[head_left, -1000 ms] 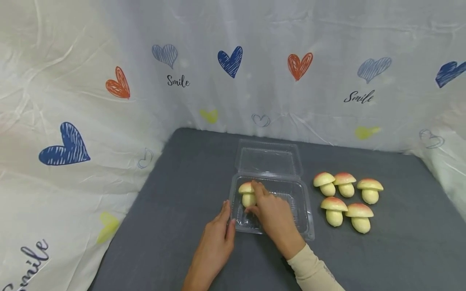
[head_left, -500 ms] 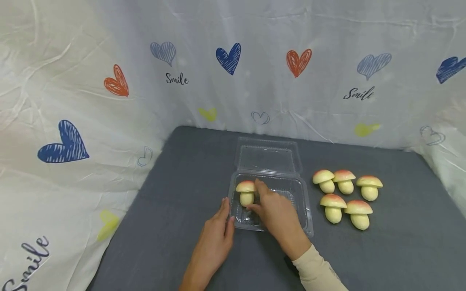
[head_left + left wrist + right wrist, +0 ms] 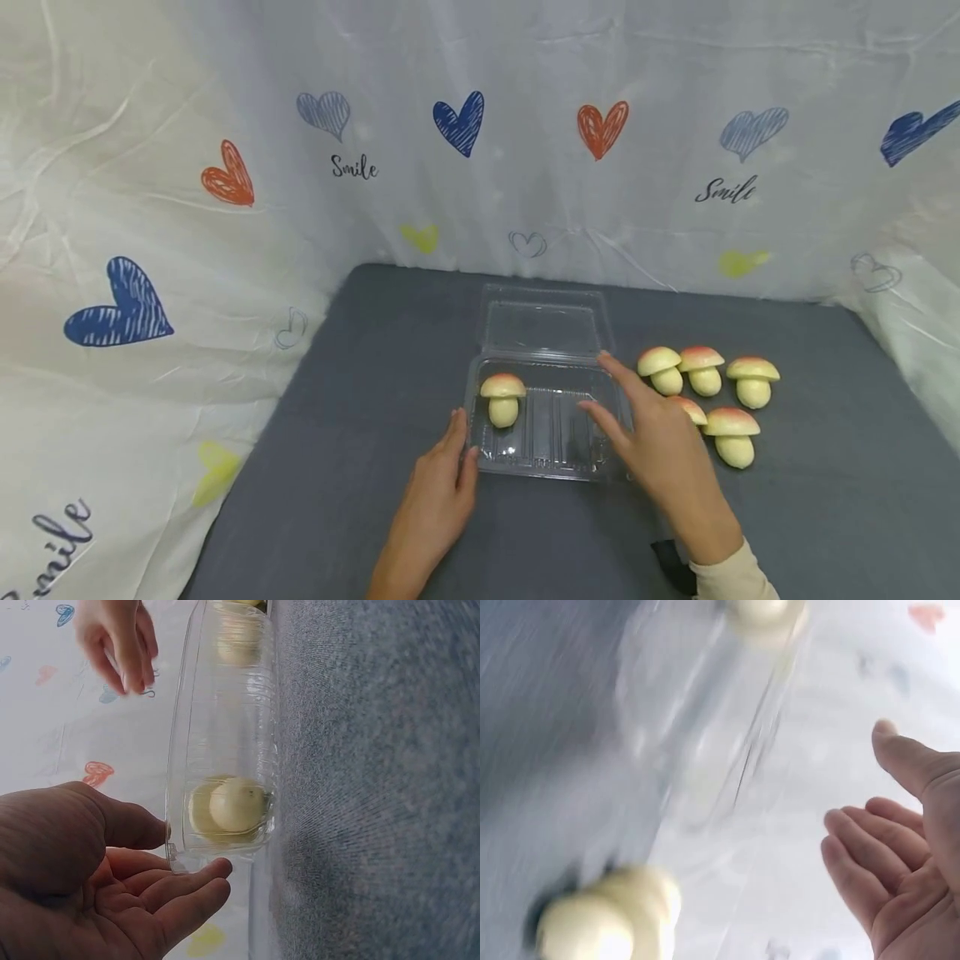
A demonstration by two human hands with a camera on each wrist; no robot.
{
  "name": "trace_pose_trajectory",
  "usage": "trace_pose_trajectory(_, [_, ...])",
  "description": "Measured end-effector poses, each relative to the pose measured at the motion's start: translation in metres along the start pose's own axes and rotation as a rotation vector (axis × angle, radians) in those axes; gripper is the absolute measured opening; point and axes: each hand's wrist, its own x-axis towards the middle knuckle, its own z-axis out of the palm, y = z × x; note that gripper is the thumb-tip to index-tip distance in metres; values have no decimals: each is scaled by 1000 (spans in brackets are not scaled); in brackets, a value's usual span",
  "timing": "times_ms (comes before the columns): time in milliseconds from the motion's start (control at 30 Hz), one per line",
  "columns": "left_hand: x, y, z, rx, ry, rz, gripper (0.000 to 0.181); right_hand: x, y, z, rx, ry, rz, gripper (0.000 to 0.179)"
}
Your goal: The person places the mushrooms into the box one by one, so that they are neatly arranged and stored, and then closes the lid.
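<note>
Hovering empty over the clear box [image 3: 551, 429]: the right hand [image 3: 663, 446], fingers parted!
The left hand [image 3: 440, 483] is touching its side, fingers loose; one mushroom [image 3: 503, 402] is lying inside.

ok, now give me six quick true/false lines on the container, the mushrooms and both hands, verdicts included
1. The clear container has its lid open. True.
2. Three mushrooms sit in the container. False: only one mushroom does.
3. The left hand is at the container's left side. True.
4. The lid lies on the container's near side. False: it lies on the far side.
5. The right hand holds nothing. True.
6. All the mushrooms outside the container are left of it. False: five loose mushrooms lie to its right.
</note>
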Motion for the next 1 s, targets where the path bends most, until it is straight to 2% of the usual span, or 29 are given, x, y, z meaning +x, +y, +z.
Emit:
trace_pose_trajectory(133, [0,0,0,-2,0,2,53,-8,24,-23,-6,60,76,73])
trace_pose_trajectory(433, [-3,-1,-1,-14,-28,-21,54,-40,79,-59,-44,22,327,75])
trace_pose_trajectory(500, [-3,0,-1,-13,-27,-23,54,-47,88,-63,-56,7,359,76])
trace_pose_trajectory(600, [-2,0,-1,-12,-26,-21,54,-56,102,-66,-86,-45,383,77])
trace_pose_trajectory(800, [-3,0,-2,-13,-44,-35,54,-69,120,-66,-117,-242,423,90])
trace_pose_trajectory(867, [-3,-1,-2,-14,-46,-36,54,-72,125,-64,-113,-270,417,93])
trace_pose_trajectory(1000, [-3,-2,-1,-14,-31,-20,54,-76,132,-59,-94,-268,368,96])
